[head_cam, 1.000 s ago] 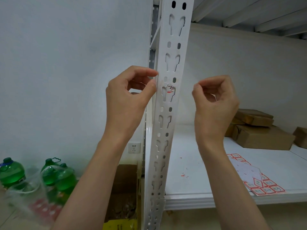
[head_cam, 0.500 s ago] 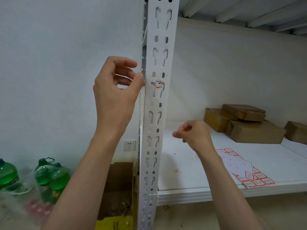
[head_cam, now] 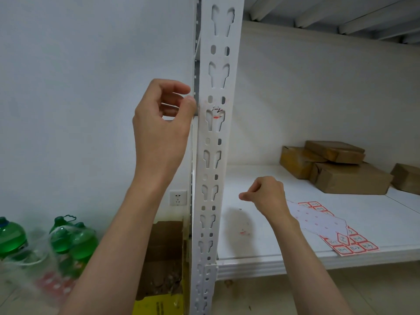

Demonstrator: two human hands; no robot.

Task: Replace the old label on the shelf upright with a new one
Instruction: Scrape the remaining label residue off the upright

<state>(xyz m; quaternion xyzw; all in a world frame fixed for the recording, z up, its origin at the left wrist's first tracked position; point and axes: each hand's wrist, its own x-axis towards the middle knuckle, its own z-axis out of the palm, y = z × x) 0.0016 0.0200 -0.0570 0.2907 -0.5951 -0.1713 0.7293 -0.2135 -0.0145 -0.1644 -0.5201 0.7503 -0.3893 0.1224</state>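
Right hand (head_cam: 268, 194) lower, over smooth shelf (head_cam: 261, 237)

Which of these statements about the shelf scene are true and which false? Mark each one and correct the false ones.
1. The left hand is at the upright's edge. True.
2. The right hand touches the upright. False: it hangs over the shelf board, apart from it.
3. The label sheet lies on the shelf board. True.
4. The green bottles stand on the shelf. False: they are on the floor, left of the upright.
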